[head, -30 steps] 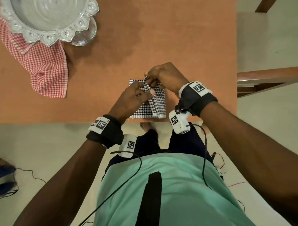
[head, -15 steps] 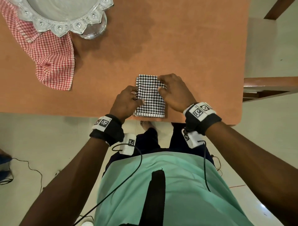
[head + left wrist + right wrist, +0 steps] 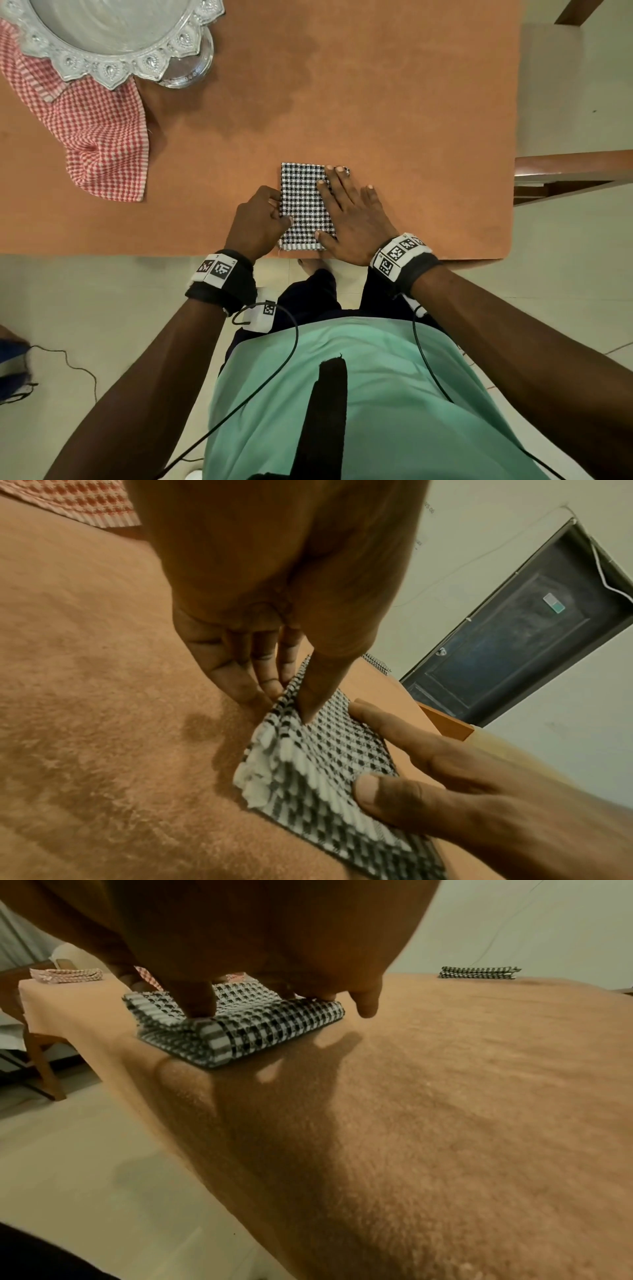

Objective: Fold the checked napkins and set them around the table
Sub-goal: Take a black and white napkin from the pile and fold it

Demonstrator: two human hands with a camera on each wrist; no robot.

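1. The folded black checked napkin (image 3: pixel 303 205) lay on the table (image 3: pixel 394 120) by its near edge.
2. The right hand (image 3: pixel 352 219) pressed flat on it, fingers straight.
3. The left hand (image 3: pixel 260 222) pinched its left edge between thumb and curled fingers.

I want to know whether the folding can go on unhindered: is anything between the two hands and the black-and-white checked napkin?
Nothing visible. The right hand lies flat on the folded black-and-white checked napkin, and the left hand pinches its left edge.
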